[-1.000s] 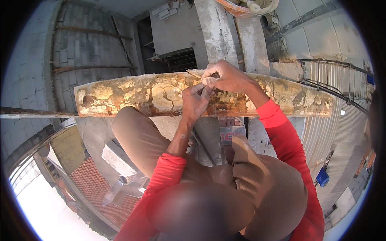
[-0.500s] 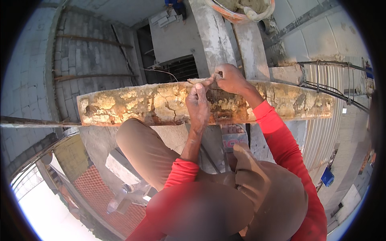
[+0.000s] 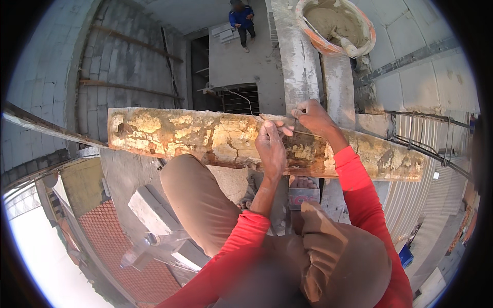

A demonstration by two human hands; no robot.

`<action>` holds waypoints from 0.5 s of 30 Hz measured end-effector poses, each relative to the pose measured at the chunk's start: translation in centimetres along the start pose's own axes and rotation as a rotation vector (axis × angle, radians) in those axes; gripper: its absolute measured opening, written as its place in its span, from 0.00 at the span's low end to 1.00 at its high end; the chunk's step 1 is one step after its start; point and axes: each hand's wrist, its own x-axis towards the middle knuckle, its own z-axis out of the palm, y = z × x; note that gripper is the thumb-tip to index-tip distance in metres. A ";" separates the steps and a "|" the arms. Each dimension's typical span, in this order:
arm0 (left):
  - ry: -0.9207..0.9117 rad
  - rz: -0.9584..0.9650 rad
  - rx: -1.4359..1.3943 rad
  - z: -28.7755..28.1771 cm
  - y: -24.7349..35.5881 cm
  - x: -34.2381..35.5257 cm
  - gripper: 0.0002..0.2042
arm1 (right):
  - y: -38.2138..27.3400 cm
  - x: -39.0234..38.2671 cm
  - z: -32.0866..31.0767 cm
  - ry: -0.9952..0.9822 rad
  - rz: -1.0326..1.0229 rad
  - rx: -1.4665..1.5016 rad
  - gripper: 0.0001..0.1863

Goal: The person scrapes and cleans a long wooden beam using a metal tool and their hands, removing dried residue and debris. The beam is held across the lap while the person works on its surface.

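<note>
Your left hand (image 3: 270,146) stands over the middle of the plank (image 3: 231,138), thumb upright and pressed against bent fingers, seemingly pinching a slim pale piece (image 3: 272,117) at the plank's far edge. Your right hand (image 3: 314,118) curls at that same edge, right of the plank's middle, thumb and forefinger drawn close; whether they pinch anything, you cannot tell from this view.

The slim piece looks light and fairly stiff, perhaps wood, and thin enough to snap if you bend it; a fingertip hold near its middle should suit. The plank, running crosswise beneath your hands, seems heavy and rigid, but its cracked yellow-brown crust probably flakes, so you would do better gripping its long edges.

Both forearms, in red sleeves (image 3: 357,177), reach from the plank's near side: your left rises steeply, your right slants inward toward the middle. Your left knee (image 3: 186,174) sits by the plank's near edge. Beyond the plank, to the right, stands a bucket (image 3: 321,46) of grey mortar (image 3: 334,23); farther beyond, left of the bucket, is a person in blue (image 3: 241,19).
</note>
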 end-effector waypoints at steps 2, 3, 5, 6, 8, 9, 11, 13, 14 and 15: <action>0.037 -0.015 -0.065 0.4 0.5 0.8 0.23 | 0.1 0.0 -0.2 -0.039 0.010 0.050 0.16; 0.055 -0.010 -0.120 0.9 0.7 1.3 0.23 | 0.1 0.0 -0.2 -0.044 -0.011 0.053 0.17; 0.095 -0.007 -0.232 1.5 1.0 2.0 0.23 | 0.2 0.1 0.0 -0.021 -0.031 0.056 0.17; 0.119 -0.005 -0.292 1.8 1.1 2.1 0.23 | 0.3 0.1 0.2 0.010 -0.040 0.058 0.18; 0.110 -0.036 -0.325 1.9 1.1 1.9 0.23 | 0.5 0.1 0.8 0.058 -0.067 0.080 0.19; 0.075 -0.075 -0.299 1.5 1.2 1.6 0.24 | 0.6 0.0 1.1 0.086 -0.067 0.060 0.19; 0.142 -0.139 -0.271 1.3 0.9 0.4 0.25 | 0.9 -0.1 1.7 0.138 -0.049 0.015 0.19; 0.121 -0.111 -0.290 0.9 0.7 -0.1 0.24 | 1.3 -0.1 2.1 0.166 -0.036 -0.012 0.19; 0.108 -0.082 -0.300 0.9 0.6 -0.3 0.24 | 1.5 -0.1 2.3 0.193 -0.054 -0.018 0.19; 0.166 -0.111 -0.308 0.8 0.6 -0.4 0.24 | 1.6 -0.1 2.4 0.191 -0.039 -0.066 0.17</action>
